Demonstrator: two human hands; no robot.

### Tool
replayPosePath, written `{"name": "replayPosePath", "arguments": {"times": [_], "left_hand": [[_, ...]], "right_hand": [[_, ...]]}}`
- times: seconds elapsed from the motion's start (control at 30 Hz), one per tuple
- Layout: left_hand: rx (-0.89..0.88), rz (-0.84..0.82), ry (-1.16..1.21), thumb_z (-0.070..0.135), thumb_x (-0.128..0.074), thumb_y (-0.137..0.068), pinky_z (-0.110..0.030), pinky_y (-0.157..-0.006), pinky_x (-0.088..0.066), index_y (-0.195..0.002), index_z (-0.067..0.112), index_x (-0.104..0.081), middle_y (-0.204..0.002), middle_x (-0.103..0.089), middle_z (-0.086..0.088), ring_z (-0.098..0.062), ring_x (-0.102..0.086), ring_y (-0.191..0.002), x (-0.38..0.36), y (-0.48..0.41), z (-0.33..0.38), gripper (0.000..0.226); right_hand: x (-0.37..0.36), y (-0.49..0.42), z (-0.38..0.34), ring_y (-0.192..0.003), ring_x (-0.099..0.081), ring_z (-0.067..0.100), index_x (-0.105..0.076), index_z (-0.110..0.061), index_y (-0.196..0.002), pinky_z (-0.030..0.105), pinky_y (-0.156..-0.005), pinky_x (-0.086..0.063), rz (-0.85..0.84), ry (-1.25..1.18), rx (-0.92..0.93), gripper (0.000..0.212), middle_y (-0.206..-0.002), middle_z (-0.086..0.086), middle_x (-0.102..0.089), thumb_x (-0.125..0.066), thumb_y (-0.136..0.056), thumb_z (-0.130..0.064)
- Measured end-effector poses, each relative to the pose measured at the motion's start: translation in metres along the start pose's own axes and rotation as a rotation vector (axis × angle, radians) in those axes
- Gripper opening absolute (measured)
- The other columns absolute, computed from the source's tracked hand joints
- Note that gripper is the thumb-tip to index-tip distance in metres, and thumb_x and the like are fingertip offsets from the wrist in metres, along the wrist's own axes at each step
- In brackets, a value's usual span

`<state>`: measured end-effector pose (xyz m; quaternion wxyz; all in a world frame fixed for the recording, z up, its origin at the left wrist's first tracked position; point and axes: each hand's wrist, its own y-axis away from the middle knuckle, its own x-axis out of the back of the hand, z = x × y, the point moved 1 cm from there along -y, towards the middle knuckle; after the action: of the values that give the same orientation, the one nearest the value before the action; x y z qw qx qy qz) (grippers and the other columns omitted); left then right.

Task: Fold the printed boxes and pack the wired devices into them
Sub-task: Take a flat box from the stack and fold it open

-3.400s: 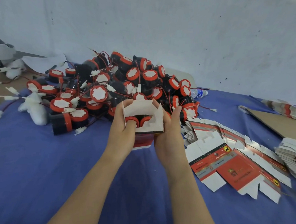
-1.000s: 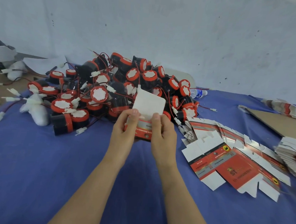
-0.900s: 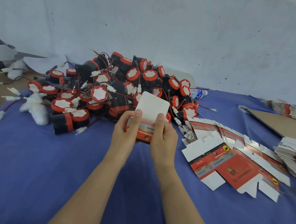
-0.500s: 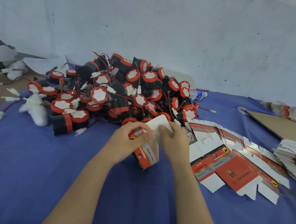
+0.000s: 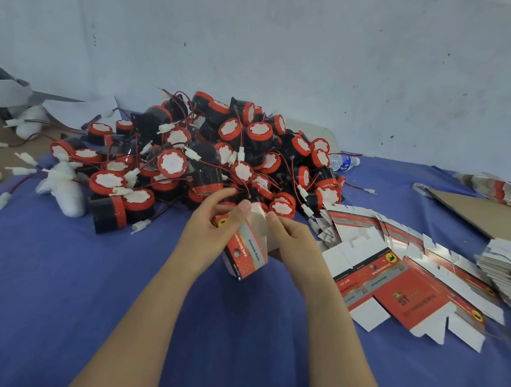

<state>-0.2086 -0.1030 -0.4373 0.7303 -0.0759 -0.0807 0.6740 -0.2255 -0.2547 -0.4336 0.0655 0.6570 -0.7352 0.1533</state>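
- The printed box (image 5: 246, 252), at 6 o'clock from the device pile (image 5: 220, 155), is gripped by the left hand (image 5: 207, 235) and pinched at its top by the right hand (image 5: 293, 243).
- The card is judged light and easily creased; folded corners are best held.

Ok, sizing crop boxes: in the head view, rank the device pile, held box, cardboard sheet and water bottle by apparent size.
1. device pile
2. cardboard sheet and held box: look about alike; the sheet lies farther and runs off frame, so unranked
3. water bottle, far off and partly hidden
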Motion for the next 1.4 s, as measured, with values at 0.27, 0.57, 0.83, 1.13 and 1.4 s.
{"name": "replayPosePath", "arguments": {"times": [0.27,0.57,0.83,1.13,1.4], "left_hand": [[0.163,-0.140,0.492,0.057,-0.071,-0.065,-0.031,-0.071,-0.058,-0.111,0.027,-0.066,-0.103,-0.073,-0.004,-0.018,-0.071,-0.091,-0.004,0.004,0.010,0.055],[0.126,-0.082,0.576,0.065,-0.066,-0.065,-0.042,-0.085,-0.057,-0.115,0.028,-0.067,-0.113,-0.071,-0.002,-0.021,-0.068,-0.103,0.009,0.001,0.013,0.063],[0.120,0.517,1.154,0.055,-0.040,-0.098,-0.033,-0.085,-0.057,-0.120,0.024,-0.062,-0.112,-0.072,0.002,-0.015,-0.070,-0.100,0.035,-0.007,0.004,0.044],[0.266,0.541,1.061,0.073,-0.043,-0.085,-0.030,-0.088,-0.046,-0.108,0.027,-0.064,-0.104,-0.066,0.004,-0.013,-0.058,-0.097,0.030,-0.009,-0.002,0.056],[0.159,0.549,1.008,0.067,-0.042,-0.089,-0.028,-0.069,-0.057,-0.105,0.029,-0.065,-0.107,-0.069,0.006,-0.011,-0.068,-0.094,0.028,-0.009,-0.001,0.048]], "right_hand": [[-0.009,-0.006,0.008,-0.057,-0.048,0.017,-0.062,-0.005,-0.071,0.026,-0.054,-0.039,0.090,-0.305,-0.291,0.038,-0.068,0.010,-0.055,-0.047,-0.100,-0.026],[-0.043,0.002,-0.001,-0.034,-0.031,0.004,-0.058,-0.012,-0.072,0.015,-0.031,-0.024,-0.018,-1.032,-0.578,0.041,-0.052,-0.003,-0.045,-0.047,-0.099,-0.042],[-0.019,-0.026,0.008,-0.118,-0.050,0.019,-0.046,-0.022,-0.139,0.032,-0.091,-0.045,0.277,0.364,0.095,0.048,-0.140,0.001,-0.048,-0.041,-0.095,-0.004],[-0.042,-0.059,0.007,-0.120,-0.041,0.037,-0.029,-0.026,-0.146,0.037,-0.078,-0.044,0.058,0.855,-0.002,0.060,-0.144,0.015,-0.026,-0.057,-0.093,-0.025],[-0.046,-0.057,0.005,-0.109,-0.047,0.033,-0.037,-0.010,-0.125,0.039,-0.085,-0.040,0.151,0.641,0.089,0.046,-0.119,0.010,-0.054,-0.062,-0.090,-0.026]]}}
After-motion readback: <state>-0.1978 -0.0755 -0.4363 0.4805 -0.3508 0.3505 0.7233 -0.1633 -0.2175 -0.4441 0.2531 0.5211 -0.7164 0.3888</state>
